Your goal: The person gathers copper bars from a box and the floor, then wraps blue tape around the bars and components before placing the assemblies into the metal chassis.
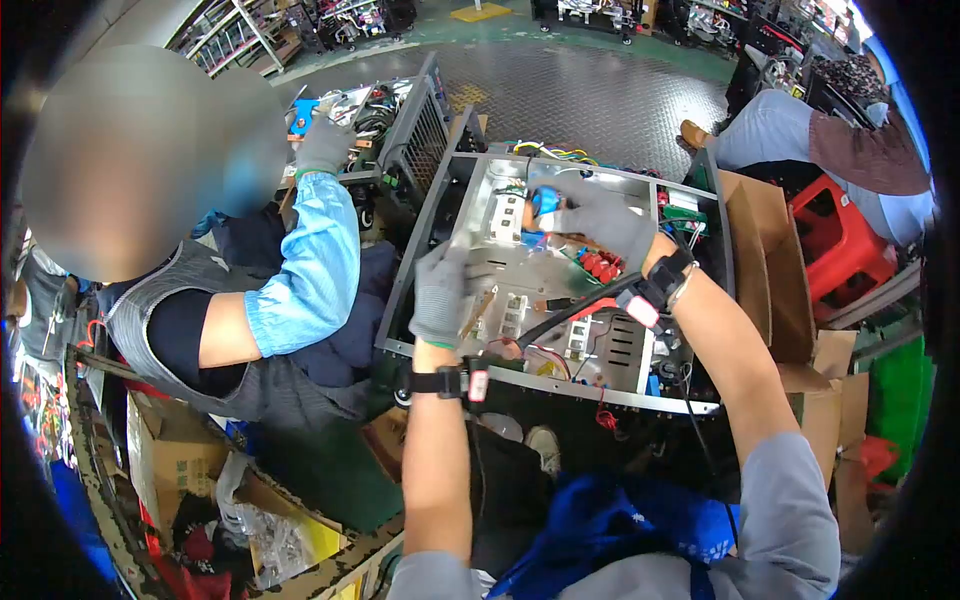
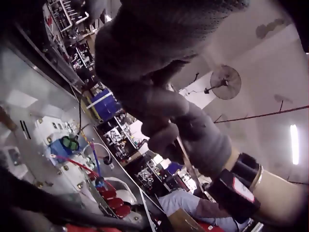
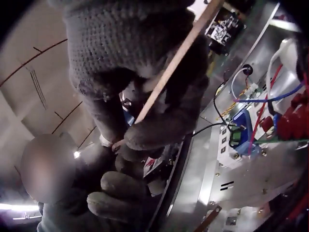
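Green workshop flooring and racks of parts lay behind the open grey sheet-metal chassis [image 1: 560,290] you worked over, a seated person in a light-blue sleeve [image 1: 315,260] close at its left edge and brown cardboard boxes [image 1: 770,260] crowding its right. From the head view, your gloved right hand [image 1: 600,215] reached deep toward the blue component [image 1: 545,203] near the back wall, while your gloved left hand [image 1: 440,292] sat at the front left by a thin copper-coloured strip [image 1: 478,312]; whether those fingers pinched it you could not tell there. Your left wrist view showed the right hand [image 2: 183,130] with fingers curled. Your right wrist view showed gloved fingers [image 3: 145,111] pinching the strip [image 3: 169,67] just above the chassis floor. You did best to hold it firmly, guiding it clear of the red and blue wires [image 3: 270,111]; free room lay mostly over the bare plate centre.
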`<state>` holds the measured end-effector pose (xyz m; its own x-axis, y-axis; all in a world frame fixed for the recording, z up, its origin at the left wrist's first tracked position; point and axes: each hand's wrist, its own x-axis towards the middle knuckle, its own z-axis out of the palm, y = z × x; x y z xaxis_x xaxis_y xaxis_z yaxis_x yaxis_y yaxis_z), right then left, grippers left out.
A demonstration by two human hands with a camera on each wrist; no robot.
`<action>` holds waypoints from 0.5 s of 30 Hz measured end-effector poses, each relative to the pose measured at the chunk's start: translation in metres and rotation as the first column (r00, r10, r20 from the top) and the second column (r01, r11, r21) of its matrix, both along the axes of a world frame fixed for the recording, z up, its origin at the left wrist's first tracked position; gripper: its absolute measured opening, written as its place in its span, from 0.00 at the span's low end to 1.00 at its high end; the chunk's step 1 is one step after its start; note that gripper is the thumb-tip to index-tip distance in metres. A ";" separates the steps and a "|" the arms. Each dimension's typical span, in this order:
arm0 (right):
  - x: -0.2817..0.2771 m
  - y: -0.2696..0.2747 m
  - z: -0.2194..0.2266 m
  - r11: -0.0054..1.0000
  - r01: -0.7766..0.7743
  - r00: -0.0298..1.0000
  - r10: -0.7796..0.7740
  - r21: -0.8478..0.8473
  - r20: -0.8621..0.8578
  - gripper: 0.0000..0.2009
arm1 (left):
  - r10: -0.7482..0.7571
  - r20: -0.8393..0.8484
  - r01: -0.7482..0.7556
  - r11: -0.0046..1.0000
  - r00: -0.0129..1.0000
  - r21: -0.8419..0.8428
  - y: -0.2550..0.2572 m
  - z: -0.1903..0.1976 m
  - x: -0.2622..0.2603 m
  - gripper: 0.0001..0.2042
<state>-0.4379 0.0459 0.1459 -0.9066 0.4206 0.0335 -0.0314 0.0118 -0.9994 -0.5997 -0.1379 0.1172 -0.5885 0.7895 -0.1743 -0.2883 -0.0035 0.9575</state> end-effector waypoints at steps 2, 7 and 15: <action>0.013 0.009 0.012 0.990 -0.028 0.996 0.016 -0.138 -0.091 0.23 | -0.065 -0.437 -0.044 0.971 0.897 -0.234 -0.010 -0.050 -0.036 0.17; 0.056 0.027 0.012 0.983 0.172 0.976 -0.162 0.065 -0.143 0.24 | -0.806 -0.541 -0.326 0.458 0.239 -0.827 -0.022 -0.016 -0.011 0.22; 0.090 0.023 -0.022 0.974 0.227 0.962 -0.228 -0.020 -0.151 0.26 | -0.666 -0.554 -0.012 0.634 0.499 -0.773 -0.081 -0.022 -0.028 0.13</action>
<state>-0.3483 0.0688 0.1240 -0.7716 0.6153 0.1616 -0.1790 0.0337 -0.9833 -0.6281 -0.2191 0.0949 -0.4541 0.8244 -0.3378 0.6859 0.5655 0.4581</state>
